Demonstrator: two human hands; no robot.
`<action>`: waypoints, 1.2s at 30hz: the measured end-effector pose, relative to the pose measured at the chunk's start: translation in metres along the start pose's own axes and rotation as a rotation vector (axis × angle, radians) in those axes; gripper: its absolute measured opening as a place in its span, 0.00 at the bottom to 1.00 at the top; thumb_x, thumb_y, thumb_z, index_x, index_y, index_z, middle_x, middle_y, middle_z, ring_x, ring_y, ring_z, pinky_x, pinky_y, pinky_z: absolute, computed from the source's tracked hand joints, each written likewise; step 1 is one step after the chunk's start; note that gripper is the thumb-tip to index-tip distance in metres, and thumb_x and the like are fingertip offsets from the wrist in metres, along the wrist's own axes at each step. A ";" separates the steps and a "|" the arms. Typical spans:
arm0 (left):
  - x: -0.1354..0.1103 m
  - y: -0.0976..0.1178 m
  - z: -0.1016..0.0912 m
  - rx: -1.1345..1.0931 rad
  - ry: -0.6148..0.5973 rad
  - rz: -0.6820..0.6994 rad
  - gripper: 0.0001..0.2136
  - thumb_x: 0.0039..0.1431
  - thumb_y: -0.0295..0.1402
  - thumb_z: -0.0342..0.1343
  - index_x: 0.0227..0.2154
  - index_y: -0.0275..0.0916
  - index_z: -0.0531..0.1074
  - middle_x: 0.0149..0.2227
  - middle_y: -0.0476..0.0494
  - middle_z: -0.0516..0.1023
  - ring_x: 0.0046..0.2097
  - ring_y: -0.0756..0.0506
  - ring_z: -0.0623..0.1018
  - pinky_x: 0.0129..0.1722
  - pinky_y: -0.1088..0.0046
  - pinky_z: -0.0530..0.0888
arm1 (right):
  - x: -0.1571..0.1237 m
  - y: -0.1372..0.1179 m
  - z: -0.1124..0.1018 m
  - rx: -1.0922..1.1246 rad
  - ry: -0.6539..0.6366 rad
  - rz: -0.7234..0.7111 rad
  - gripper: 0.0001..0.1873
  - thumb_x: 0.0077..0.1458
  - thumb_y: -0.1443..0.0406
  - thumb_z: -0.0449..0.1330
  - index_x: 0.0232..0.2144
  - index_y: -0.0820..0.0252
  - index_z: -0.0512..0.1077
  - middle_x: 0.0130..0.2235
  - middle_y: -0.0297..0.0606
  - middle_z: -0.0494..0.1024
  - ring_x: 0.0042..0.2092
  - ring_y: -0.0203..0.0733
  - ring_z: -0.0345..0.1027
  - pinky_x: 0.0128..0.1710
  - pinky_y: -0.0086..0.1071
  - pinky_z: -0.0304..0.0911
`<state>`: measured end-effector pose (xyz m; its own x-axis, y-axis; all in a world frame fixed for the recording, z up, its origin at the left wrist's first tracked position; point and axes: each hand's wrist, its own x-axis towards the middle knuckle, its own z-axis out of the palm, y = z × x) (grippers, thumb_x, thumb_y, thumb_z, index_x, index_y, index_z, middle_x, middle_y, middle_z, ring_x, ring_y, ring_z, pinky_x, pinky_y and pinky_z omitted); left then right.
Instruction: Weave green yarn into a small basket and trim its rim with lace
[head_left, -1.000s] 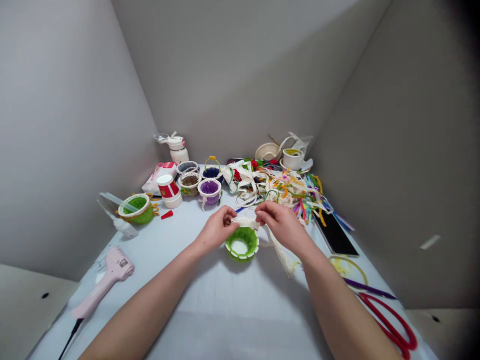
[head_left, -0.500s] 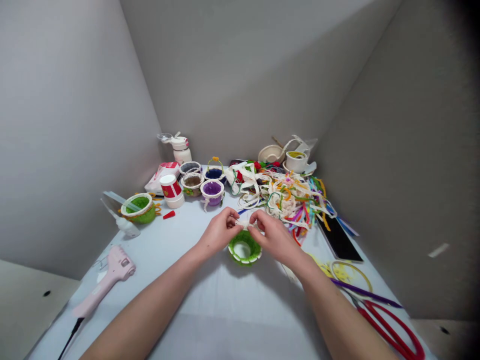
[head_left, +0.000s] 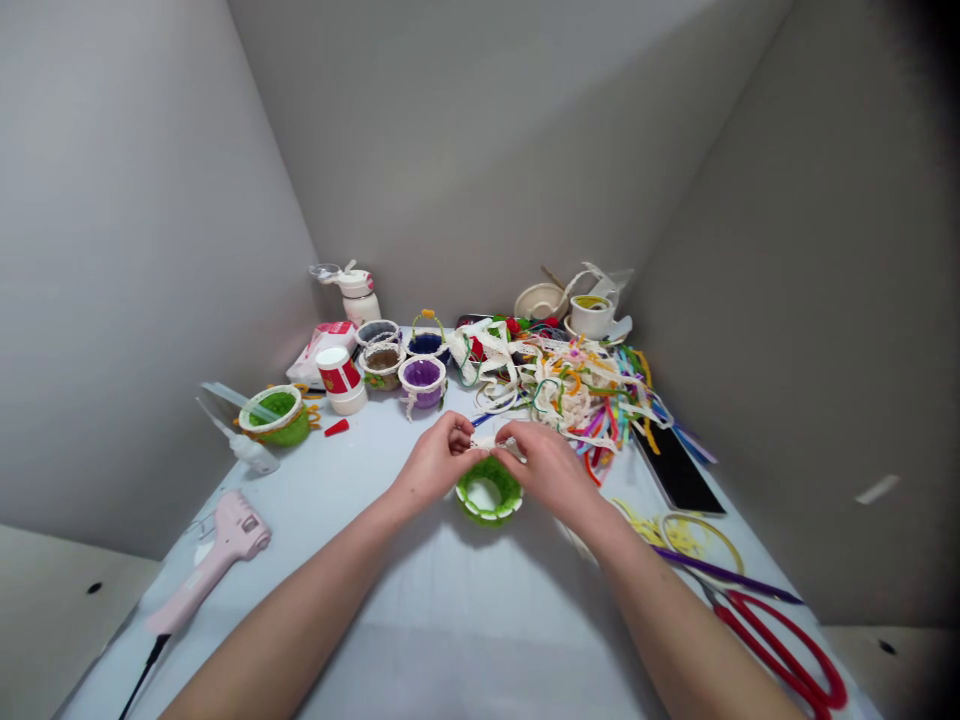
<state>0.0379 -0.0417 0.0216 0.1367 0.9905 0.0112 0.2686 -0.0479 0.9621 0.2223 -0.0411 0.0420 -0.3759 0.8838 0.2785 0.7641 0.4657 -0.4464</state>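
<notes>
A small green basket (head_left: 489, 503) with a white scalloped rim stands at the middle of the table, its far edge partly behind my fingers. My left hand (head_left: 439, 460) is closed in a pinch on one end of a short piece of white lace trim (head_left: 484, 442). From the other side, my right hand (head_left: 541, 462) pinches the same lace with thumb and forefinger. The strip lies at the basket's far rim; whether it touches the rim I cannot tell.
A pink glue gun (head_left: 217, 560) lies at left, near a glue bottle (head_left: 253, 452) and another green basket (head_left: 277, 415). Small baskets (head_left: 421, 382) stand behind. Tangled lace and ribbons (head_left: 566, 390) cover the back right. A phone (head_left: 679, 470) and red-handled scissors (head_left: 780, 640) lie at right.
Both hands stay at the far rim with the lace between them. The lace looks slightly flatter and more stretched out; the basket has hardly moved.
</notes>
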 end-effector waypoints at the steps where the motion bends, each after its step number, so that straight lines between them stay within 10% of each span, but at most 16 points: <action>1: 0.000 0.000 0.000 0.000 0.006 -0.001 0.13 0.47 0.32 0.62 0.35 0.39 0.64 0.28 0.52 0.72 0.31 0.50 0.73 0.33 0.75 0.68 | 0.000 0.000 0.000 -0.010 -0.002 -0.001 0.05 0.57 0.65 0.58 0.36 0.58 0.73 0.32 0.37 0.76 0.34 0.40 0.67 0.36 0.31 0.56; 22: 0.000 -0.004 0.004 -0.027 0.071 0.006 0.12 0.48 0.28 0.59 0.36 0.38 0.65 0.28 0.52 0.72 0.31 0.51 0.74 0.32 0.76 0.68 | 0.011 0.016 -0.004 0.150 -0.052 0.211 0.23 0.50 0.53 0.63 0.46 0.59 0.74 0.28 0.32 0.69 0.30 0.38 0.63 0.31 0.29 0.55; 36: 0.000 -0.002 0.005 -0.030 0.080 -0.019 0.12 0.44 0.32 0.62 0.33 0.37 0.69 0.27 0.51 0.71 0.31 0.50 0.72 0.32 0.75 0.68 | 0.013 0.013 -0.003 0.227 -0.004 0.051 0.07 0.50 0.62 0.62 0.25 0.59 0.69 0.27 0.31 0.70 0.30 0.36 0.59 0.32 0.28 0.53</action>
<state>0.0421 -0.0424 0.0183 0.0546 0.9984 0.0135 0.2419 -0.0264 0.9699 0.2283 -0.0234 0.0423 -0.3417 0.9066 0.2478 0.6449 0.4179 -0.6398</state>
